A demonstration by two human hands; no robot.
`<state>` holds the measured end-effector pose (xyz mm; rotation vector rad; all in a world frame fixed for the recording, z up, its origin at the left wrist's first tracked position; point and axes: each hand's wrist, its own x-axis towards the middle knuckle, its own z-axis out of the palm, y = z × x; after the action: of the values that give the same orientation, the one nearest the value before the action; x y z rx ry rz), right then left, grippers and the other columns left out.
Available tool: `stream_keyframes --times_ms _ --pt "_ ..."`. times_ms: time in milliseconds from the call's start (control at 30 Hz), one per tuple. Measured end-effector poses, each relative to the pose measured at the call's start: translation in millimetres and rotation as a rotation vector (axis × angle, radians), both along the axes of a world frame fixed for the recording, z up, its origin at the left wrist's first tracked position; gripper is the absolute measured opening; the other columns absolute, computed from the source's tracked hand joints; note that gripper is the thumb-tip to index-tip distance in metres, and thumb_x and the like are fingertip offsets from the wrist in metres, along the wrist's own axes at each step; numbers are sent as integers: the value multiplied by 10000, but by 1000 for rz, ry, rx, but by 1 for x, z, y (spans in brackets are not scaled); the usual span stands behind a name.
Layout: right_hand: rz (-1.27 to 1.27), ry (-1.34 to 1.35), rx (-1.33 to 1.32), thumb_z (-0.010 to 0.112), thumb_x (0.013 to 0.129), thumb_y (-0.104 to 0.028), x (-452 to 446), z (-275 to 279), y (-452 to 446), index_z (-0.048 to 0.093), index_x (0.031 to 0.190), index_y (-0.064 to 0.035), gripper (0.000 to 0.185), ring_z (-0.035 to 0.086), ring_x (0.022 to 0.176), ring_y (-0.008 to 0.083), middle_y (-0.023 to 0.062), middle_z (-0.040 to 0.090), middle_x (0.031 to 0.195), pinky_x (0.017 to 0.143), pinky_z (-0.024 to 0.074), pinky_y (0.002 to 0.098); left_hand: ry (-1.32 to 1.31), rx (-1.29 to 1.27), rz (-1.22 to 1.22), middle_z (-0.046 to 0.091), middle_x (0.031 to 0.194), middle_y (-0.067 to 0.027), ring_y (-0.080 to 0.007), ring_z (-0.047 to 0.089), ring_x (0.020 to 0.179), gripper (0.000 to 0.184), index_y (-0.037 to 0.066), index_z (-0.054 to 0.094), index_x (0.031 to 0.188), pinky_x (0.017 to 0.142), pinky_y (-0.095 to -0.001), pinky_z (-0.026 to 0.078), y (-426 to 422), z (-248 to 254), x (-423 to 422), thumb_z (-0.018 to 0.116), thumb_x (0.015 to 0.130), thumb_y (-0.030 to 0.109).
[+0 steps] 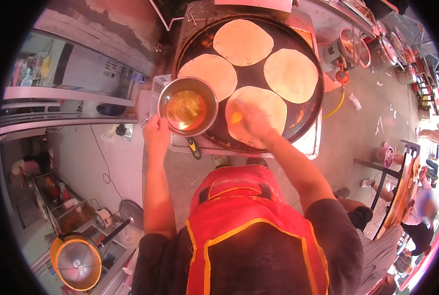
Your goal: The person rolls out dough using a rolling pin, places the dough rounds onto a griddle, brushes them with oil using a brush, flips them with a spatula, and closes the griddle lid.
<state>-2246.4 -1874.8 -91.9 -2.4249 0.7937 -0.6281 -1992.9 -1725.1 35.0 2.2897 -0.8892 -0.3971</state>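
My left hand [156,130] is closed on the rim of a metal bowl [212,105] with golden, oil-like liquid [186,109] in it. The bowl is over the left front edge of a large round black griddle [251,75]. Several flat pale rounds of dough lie on the griddle: a back flatbread [243,42], a right flatbread [291,75], a left flatbread [207,71], partly behind the bowl, and a front flatbread [273,105]. Over the front one is my right hand [256,122], motion-blurred, its fingers closed around something with a yellow-orange end [236,117].
A black-and-yellow tool handle [194,147] sticks out below the bowl at the stove's front edge. Right of the stove are a red gas regulator [342,77] and yellow hose [336,105]. People sit by a table [401,191] at right. A pan [77,263] stands lower left.
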Motion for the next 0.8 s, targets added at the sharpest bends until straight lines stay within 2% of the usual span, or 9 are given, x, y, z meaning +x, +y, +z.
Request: stream_keyframes --times_ms 100,200,267,400,500,600,700,767,800 --pt "30 -13 251 659 816 -280 -2 26 53 624 1091 -79 343 645 852 332 168 652 939 697 519 416 -23 7 -7 591 734 -214 -311 570 666 226 -30 582 825 634 -402 441 6 -7 5 522 862 185" --pt "-301 112 770 666 846 -342 -43 37 50 667 915 -40 310 653 727 357 178 658 762 643 506 441 -7 -14 -3 573 715 -213 -312 543 648 228 -33 569 810 622 -406 428 6 -14 7 532 858 186" --pt "-458 159 366 644 879 -343 -88 15 15 658 795 17 370 657 632 340 173 642 653 598 487 424 12 -29 1 560 701 -209 -304 525 634 228 -35 559 800 615 -404 421 7 -22 7 536 860 183" --pt "-690 -185 363 635 883 -225 -103 59 -71 669 848 44 273 674 663 299 219 649 711 591 493 373 73 -75 -2 531 670 -190 -264 482 607 220 -39 547 787 600 -389 410 3 -30 7 541 871 164" --pt "-690 -269 484 637 876 -223 -102 25 -123 669 868 53 278 677 678 303 218 657 726 619 500 373 97 -95 19 508 642 -163 -226 444 590 217 -44 535 783 586 -374 402 -8 -20 -7 540 883 149" --pt "-841 -141 231 642 864 -247 -141 1 -189 666 905 31 282 661 649 316 201 646 706 602 484 402 88 -103 32 504 635 -156 -222 444 588 223 -45 530 782 583 -373 400 -9 -29 -4 542 884 152" --pt "-822 -45 -17 575 874 -199 -130 40 -223 647 872 -24 190 652 715 334 175 629 718 636 488 427 152 -129 81 488 626 -143 -208 442 586 228 -45 525 776 579 -369 396 -15 -25 -12 543 886 154" --pt "-681 -163 69 504 895 -168 -103 20 -234 641 897 -57 177 646 769 348 173 645 792 668 495 450 159 -146 104 474 617 -133 -193 437 584 234 -44 519 768 575 -363 392 -22 -23 -18 543 887 156" --pt "-582 74 -56 457 911 -156 -87 -6 -236 644 939 -78 205 635 807 368 174 651 863 713 495 476 161 -116 111 470 614 -127 -185 435 584 236 -43 517 766 573 -359 390 -21 -27 -17 542 888 157"
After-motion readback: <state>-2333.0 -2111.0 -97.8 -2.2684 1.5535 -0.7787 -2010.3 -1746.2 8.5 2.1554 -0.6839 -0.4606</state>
